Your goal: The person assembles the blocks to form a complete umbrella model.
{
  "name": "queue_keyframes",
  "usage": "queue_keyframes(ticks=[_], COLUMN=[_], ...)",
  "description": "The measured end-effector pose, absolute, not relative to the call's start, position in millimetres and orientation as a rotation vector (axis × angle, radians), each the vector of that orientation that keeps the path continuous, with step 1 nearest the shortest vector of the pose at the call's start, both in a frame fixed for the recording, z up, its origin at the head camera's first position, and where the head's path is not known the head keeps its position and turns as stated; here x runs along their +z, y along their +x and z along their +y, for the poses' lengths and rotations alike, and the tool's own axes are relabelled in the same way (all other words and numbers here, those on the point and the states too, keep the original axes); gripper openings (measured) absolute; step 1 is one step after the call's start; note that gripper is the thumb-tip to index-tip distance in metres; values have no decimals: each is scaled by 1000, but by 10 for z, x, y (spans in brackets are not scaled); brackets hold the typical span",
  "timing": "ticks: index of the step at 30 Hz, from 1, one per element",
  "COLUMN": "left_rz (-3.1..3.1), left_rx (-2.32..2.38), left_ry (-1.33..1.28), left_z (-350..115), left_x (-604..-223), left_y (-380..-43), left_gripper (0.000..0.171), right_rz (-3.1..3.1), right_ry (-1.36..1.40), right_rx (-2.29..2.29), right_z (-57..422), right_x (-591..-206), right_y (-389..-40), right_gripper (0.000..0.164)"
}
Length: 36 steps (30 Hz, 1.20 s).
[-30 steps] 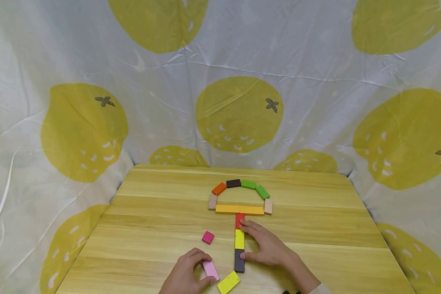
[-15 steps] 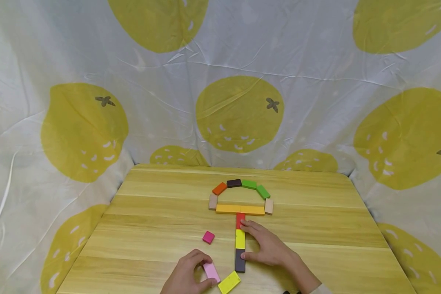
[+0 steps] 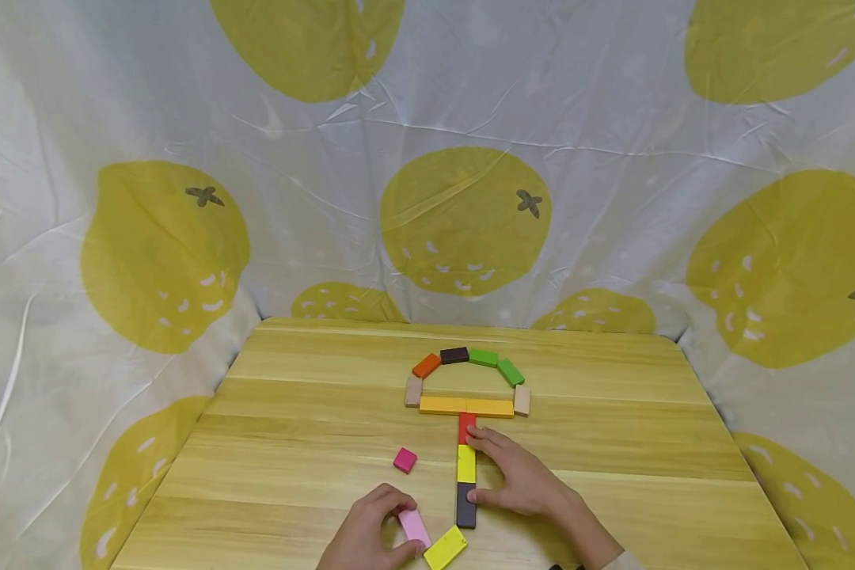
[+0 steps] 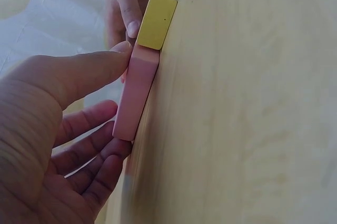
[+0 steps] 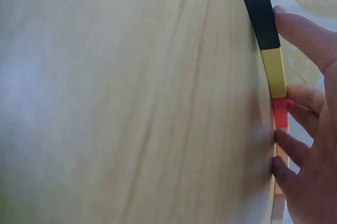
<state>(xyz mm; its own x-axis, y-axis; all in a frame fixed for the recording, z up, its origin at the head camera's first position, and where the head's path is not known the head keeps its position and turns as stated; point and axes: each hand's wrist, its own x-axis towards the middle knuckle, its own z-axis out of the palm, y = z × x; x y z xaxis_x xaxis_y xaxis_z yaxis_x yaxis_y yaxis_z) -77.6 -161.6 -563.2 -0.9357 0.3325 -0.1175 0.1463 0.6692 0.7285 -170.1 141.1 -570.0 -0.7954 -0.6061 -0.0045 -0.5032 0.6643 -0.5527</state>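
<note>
My left hand [image 3: 367, 529] holds a pink block [image 3: 414, 526] lengthwise, thumb at the near end and fingers at the far end. In the left wrist view that pink block [image 4: 138, 95] lies on the table, its end against a speckled yellow block [image 4: 157, 22]. A straight column of blocks runs toward me: red [image 3: 467, 427], yellow [image 3: 466, 464] and black [image 3: 466, 505]. Over its right side lies my right hand [image 3: 523, 479], thumb touching the black block and fingertips at the red one. The near yellow block [image 3: 445, 548] sits slanted by the column's lower end.
Two orange-yellow blocks [image 3: 443, 405] form a bar atop the column. Above it arches a ring of blocks, among them a dark block [image 3: 454, 355] and a green block [image 3: 483, 359]. A magenta block [image 3: 404, 460] lies left of the column. A lemon-print cloth [image 3: 328, 214] hangs behind the wooden table [image 3: 613, 427].
My left hand has shifted slightly right with the pink block, bringing it up to the slanted yellow block. My right hand stays in place on the column.
</note>
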Motion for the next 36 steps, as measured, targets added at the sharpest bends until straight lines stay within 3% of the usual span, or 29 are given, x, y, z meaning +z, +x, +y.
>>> queue_keyframes(ticks=[30,36], left_rz=[2639,2614], left_rx=[1111,1107], left_ry=[416,327], left_z=[-1613,-1617], left_x=[-5597,-5585], left_y=[-756,-760], left_gripper=[49,48], right_rz=[2693,2694], right_ry=[-927,-927], right_rx=[-832,-830], right_z=[1417,1416], right_x=[-5715,-5719], right_y=[-1696,-1697], right_gripper=[84,85])
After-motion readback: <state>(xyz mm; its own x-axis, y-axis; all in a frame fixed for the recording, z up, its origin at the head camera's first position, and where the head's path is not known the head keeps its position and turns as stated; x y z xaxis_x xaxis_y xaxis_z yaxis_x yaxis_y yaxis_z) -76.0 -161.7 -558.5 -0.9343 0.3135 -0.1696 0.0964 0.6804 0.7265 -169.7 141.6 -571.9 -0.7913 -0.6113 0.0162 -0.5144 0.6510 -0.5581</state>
